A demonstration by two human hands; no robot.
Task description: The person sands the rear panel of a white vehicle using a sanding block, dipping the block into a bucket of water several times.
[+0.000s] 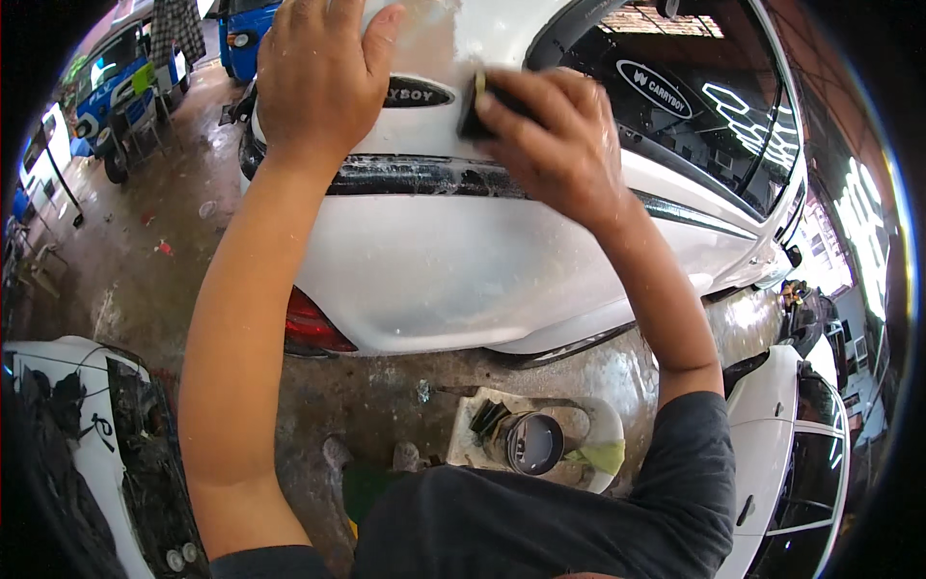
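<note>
My left hand (323, 72) lies flat on the white vehicle body (434, 241), fingers stretched out, partly covering a dark oval badge (424, 93). Beside that badge, my right hand (564, 135) grips a dark sanding block (473, 108), its fingers wrapped round it and blurred by motion. The block rests against the white panel, just above a black trim strip (424, 176) with whitish smears. A dull brownish-grey patch (424, 39) shows on the panel above the badge. Lower down, the paint looks cloudy. A red tail light (316, 323) sits at the lower left of the body.
Behind me, a whitish stool (468, 439) bears a pot of greyish liquid (535, 442), dark sheets (490, 420) and a yellow-green cloth (600, 455). White cars stand at the lower left (72, 386) and right (772, 434). Blue vehicles (116, 77) are at the far left. The floor (183, 261) looks wet.
</note>
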